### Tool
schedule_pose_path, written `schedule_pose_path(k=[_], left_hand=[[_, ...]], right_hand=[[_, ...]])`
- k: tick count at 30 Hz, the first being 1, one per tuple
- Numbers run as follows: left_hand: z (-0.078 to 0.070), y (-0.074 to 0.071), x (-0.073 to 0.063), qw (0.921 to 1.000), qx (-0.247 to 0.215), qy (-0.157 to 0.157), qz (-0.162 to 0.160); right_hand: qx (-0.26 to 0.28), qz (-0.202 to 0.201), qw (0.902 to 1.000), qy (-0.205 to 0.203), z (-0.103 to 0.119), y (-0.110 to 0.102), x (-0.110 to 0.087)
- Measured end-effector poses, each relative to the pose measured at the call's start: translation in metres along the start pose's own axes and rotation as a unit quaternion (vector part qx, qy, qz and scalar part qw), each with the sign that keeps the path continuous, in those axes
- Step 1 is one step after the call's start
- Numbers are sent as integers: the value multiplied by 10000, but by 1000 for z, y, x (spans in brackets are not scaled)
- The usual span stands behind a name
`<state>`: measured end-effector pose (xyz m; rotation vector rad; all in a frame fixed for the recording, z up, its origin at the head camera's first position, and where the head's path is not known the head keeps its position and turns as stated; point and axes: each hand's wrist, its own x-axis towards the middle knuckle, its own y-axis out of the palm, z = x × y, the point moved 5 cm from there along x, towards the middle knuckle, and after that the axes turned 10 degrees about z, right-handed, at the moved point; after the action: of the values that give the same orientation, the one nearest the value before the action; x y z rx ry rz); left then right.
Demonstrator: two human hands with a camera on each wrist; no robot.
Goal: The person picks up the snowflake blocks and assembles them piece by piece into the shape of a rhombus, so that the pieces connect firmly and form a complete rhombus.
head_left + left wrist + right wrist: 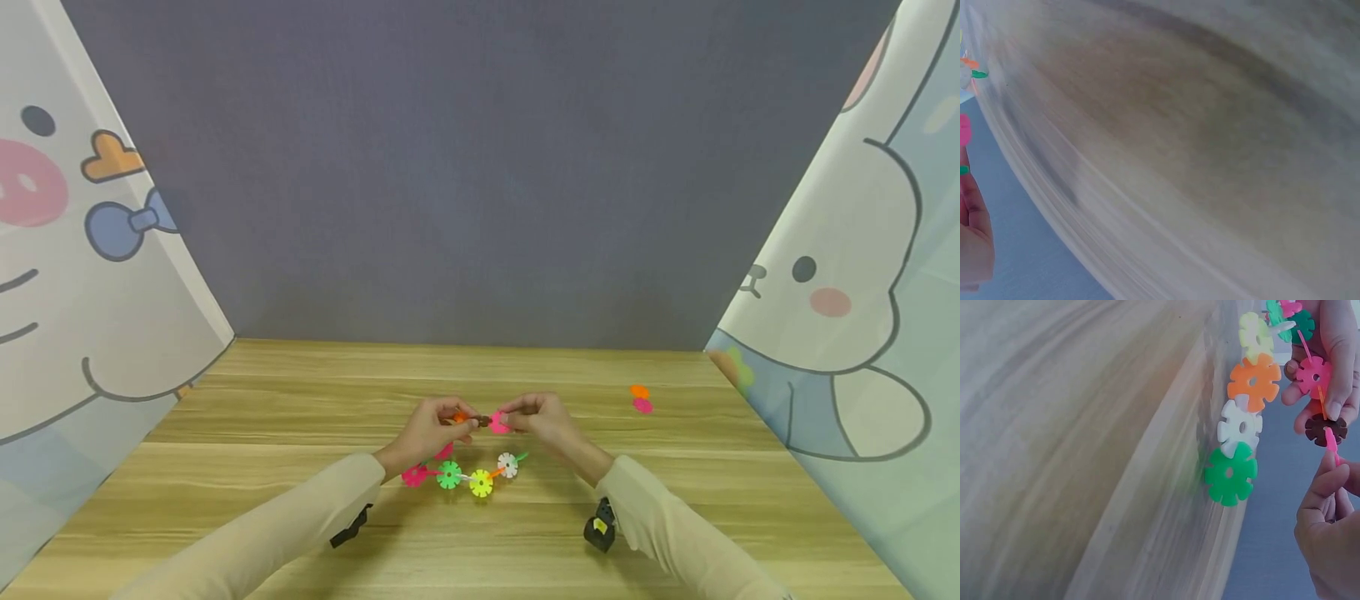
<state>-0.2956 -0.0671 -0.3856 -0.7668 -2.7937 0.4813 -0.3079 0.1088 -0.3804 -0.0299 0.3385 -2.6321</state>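
My left hand [433, 427] pinches a brown notched interlocking disc [1316, 432] between thumb and fingers. An orange piece, seen edge-on, links the brown disc to a pink disc [1313, 376] by the left fingers. Opposite, my right hand [546, 423] pinches a bright pink disc [498, 422], its edge meeting the brown one's notches. From the left hand a joined chain hangs down towards the table, with green [449, 475], yellow [481, 483], orange [1254, 382] and white [507, 465] discs, ending in a green disc [1230, 474].
An orange disc [639, 391] and a pink disc [642, 406] lie together on the wooden table [300, 383], to the right of the hands. A dark grey panel [480, 183] stands behind the table, with cartoon-printed panels on both sides. Cloth and table blur across the left wrist view.
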Motion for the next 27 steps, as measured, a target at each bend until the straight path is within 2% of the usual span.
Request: schedule_pose_path(k=[10,19,27], left_hand=[[-8,0,0,9996,243,134,4],[-36,3,-11,9994,243,216,110],[-40,4,-12,9974,522,480,86]], right_hand=[[29,-62,10000,20,-1,0,0],[51,-224,9997,122,-6,2,-1],[176,-189,9996,66,-5,5,-3]])
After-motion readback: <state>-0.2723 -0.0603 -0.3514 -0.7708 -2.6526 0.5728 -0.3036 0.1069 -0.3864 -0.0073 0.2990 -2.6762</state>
